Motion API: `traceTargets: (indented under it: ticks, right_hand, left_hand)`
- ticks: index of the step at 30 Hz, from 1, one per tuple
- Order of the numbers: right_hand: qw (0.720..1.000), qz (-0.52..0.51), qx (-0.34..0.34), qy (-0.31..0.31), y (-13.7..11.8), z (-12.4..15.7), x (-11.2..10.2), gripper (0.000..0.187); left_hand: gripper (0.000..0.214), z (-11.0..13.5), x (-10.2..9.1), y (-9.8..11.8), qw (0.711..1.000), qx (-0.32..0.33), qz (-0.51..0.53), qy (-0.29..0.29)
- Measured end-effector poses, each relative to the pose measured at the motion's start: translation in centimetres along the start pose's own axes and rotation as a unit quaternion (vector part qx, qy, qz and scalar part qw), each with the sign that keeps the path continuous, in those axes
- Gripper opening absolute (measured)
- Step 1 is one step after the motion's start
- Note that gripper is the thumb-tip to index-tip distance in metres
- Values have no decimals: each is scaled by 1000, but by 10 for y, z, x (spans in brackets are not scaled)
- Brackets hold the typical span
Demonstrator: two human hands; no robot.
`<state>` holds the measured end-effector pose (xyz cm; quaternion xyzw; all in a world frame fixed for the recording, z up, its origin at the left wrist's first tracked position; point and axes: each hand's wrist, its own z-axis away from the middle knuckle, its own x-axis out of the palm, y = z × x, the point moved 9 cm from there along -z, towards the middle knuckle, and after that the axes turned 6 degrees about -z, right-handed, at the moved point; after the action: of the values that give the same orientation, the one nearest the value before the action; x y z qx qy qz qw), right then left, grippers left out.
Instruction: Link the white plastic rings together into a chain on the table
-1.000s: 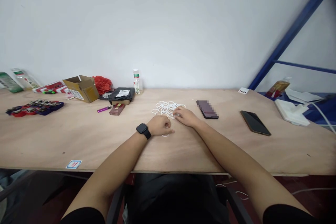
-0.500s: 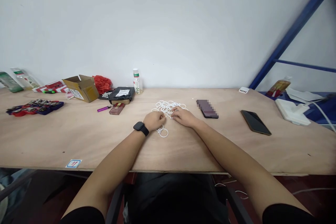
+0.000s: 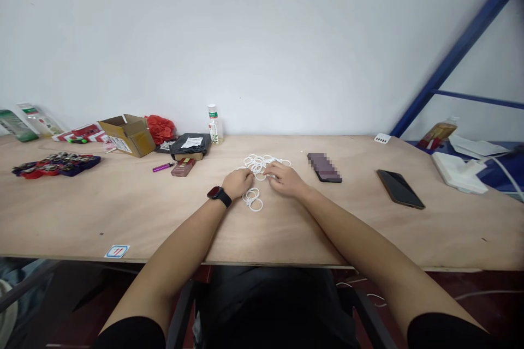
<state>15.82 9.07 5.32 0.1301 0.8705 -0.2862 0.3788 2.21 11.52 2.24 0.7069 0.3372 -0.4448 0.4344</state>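
White plastic rings [image 3: 257,161] lie in a loose heap on the wooden table, just beyond my hands. My left hand [image 3: 238,183], with a black watch on the wrist, is closed at the heap's near left edge; whatever its fingertips hold is hidden behind the hand. From the right, my right hand [image 3: 285,180] pinches at a single white ring [image 3: 260,177] in the gap between the hands. A smaller group of white rings [image 3: 254,199] rests nearer to me, beside the left hand and apart from the heap.
Right of the heap lie a blurred-out phone [image 3: 325,168] and a dark phone [image 3: 400,189]. To the left are a dark red box [image 3: 183,167], a purple pen-like stick [image 3: 162,167], a black package [image 3: 191,145], a bottle [image 3: 213,125] and an open carton [image 3: 127,136].
My left hand has drawn slightly left, uncovering more of the nearer rings. The right hand has shifted slightly right, and the gap between the hands is wider.
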Motion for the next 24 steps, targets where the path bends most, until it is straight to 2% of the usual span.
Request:
traceTargets:
  ticks: [3,7,9,11,14,17,19,21,24]
  right_hand:
    - [996,34,83,29,37,5,-14,32]
    - [989,46,141,-29,81,18,-19,32]
    - [985,56,155,-52,93,22,-17,31]
    - [983,68,155,-66,95,24,-13,28]
    - [986,69,133,-76,85,21,-7,18]
    - [990,56,114,-53,70,16,-9,11]
    - [993,37,114,-22,61,12,-14,11]
    - [993,-4,121,-4,52,10,-14,10]
    - [986,-106,129,-8,38,6,1,9]
  left_hand:
    - [27,2,4,10,998,34,45,-29]
    - [32,9,12,33,988,117,70,-73]
    - [32,11,13,40,985,137,65,-82]
    - [29,12,15,41,983,137,74,-101]
    - [23,14,17,36,977,110,105,-147]
    - [19,17,19,32,971,90,117,-187]
    - [25,16,15,29,977,84,101,-169]
    - [32,13,3,27,989,77,80,-101]
    - [39,10,-12,31,993,90,81,-6]
